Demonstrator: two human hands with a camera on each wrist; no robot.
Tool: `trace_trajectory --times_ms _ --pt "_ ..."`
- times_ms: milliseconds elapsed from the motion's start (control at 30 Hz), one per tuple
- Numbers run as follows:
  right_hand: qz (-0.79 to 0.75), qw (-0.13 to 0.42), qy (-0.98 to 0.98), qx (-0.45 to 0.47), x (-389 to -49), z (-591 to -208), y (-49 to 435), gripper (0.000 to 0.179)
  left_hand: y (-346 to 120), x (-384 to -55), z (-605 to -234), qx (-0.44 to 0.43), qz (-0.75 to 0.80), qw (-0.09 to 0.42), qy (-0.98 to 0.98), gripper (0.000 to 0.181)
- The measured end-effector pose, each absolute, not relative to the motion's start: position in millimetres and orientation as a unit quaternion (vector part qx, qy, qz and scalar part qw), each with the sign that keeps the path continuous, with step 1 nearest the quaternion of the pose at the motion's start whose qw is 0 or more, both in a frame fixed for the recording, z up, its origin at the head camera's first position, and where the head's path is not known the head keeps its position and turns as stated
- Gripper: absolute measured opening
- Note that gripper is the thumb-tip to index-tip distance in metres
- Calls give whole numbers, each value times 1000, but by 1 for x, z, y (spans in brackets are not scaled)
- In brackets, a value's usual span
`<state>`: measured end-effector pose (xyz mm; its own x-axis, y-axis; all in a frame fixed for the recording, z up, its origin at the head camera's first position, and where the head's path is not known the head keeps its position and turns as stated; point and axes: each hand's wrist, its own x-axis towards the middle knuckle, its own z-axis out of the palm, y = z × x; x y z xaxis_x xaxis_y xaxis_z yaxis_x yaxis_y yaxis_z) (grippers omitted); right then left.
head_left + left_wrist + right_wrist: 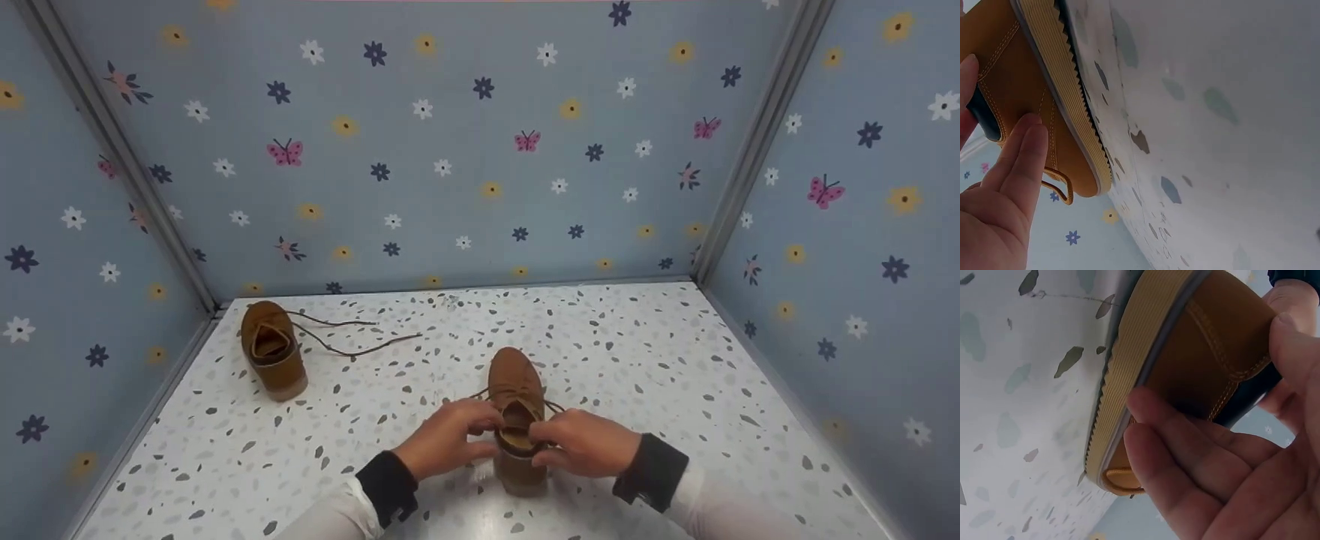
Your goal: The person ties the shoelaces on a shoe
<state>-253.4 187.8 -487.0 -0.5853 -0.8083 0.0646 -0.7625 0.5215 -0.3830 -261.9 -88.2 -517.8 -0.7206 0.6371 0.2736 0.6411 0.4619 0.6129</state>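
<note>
A brown lace-up shoe point(514, 371) stands on the speckled surface in front of me, toe pointing away. My left hand point(448, 436) pinches the left side of its collar near the heel, and my right hand point(589, 441) pinches the right side. In the left wrist view, two left fingers point(1022, 149) lie along the shoe's stitched upper point(1008, 84), beside a loop of lace point(1064, 184). In the right wrist view, the right thumb point(1292, 337) presses near the heel collar, while other fingers rest by the ribbed sole point(1148, 320). The shoe's inside is partly hidden.
A second brown shoe point(277, 379) stands at the back left, its loose laces point(360, 351) trailing to the right. The white speckled surface point(637, 352) is bounded by blue flowered panels point(450, 150) at the back and both sides, joined by grey metal posts point(750, 150).
</note>
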Motion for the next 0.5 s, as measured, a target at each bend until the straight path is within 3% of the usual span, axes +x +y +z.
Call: trace_trajectory --times_ms 100,200,333,500 --pt "-212 67 867 -447 -256 -488 193 12 -83 -263 -519 -368 -355 22 -859 29" --pt "-223 66 873 -428 -258 -488 197 20 -78 -265 -518 -359 -358 31 -862 26" --pt "-240 43 883 -400 -262 -490 201 30 -70 -271 -514 -349 -363 42 -863 23" --pt "-254 -4 889 -382 -273 -493 212 26 -55 -281 -509 -335 -371 64 -864 23"
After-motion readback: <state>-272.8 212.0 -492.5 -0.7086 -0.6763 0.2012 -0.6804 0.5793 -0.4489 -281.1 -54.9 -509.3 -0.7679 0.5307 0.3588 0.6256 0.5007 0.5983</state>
